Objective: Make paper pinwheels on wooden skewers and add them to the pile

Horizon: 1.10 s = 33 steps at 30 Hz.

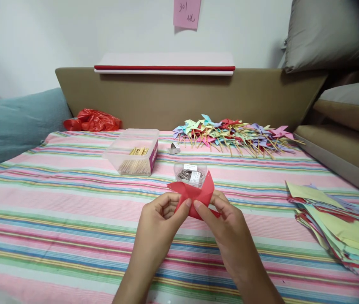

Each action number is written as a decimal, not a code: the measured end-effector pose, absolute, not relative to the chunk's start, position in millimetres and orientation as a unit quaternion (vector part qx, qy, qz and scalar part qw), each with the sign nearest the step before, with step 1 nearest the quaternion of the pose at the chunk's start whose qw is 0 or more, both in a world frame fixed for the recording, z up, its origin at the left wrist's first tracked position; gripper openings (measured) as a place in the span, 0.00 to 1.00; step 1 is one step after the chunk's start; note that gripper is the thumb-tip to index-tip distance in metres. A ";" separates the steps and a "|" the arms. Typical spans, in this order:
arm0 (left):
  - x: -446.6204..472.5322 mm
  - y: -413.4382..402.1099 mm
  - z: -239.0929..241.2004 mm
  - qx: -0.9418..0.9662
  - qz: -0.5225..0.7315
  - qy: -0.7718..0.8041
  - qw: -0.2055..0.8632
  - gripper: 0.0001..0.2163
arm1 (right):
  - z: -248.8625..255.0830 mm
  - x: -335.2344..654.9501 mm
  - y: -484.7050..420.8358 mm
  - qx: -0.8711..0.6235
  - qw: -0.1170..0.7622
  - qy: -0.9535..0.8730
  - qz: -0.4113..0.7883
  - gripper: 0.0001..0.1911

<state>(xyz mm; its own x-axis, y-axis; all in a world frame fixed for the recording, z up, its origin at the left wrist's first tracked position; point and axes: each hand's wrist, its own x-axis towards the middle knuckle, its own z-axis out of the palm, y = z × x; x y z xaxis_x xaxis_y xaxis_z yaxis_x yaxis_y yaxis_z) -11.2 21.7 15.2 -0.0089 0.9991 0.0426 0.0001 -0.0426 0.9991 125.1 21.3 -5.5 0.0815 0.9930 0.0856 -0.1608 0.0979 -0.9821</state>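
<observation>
**Red paper pinwheel (195, 194) held up over a striped cloth (81, 245)**

The left hand (159, 216) and right hand (228, 217) both pinch the pinwheel, their thumbs close together near its middle, with folded points sticking out above and to the sides. Just beyond it sits a clear round tub (176, 171) of small dark pieces (184, 174), too small to make out. Left of the tub, a clear plastic box (112, 149) contains thin wooden sticks (135, 165). On the right lies a loose stack of coloured paper (341, 223). Farther back is a heap of many-coloured pinwheels on sticks (236, 136), and at the back left a red plastic bag (96, 121) rests against a brown backrest (160, 101). A pink note (187, 13) hangs on the wall (249, 29).
</observation>
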 end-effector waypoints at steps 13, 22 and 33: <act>-31.0 26.8 10.9 0.415 0.591 0.482 0.495 0.11 | -9.1 126.2 25.8 -0.482 0.552 -0.457 0.504 0.18; -60.5 39.8 14.5 0.198 0.746 0.419 0.479 0.12 | -30.7 148.2 34.0 -0.570 0.521 -0.434 0.464 0.22; -78.0 30.1 23.7 0.143 0.770 0.359 0.508 0.14 | -9.2 138.3 69.9 -0.544 0.396 -0.725 0.142 0.11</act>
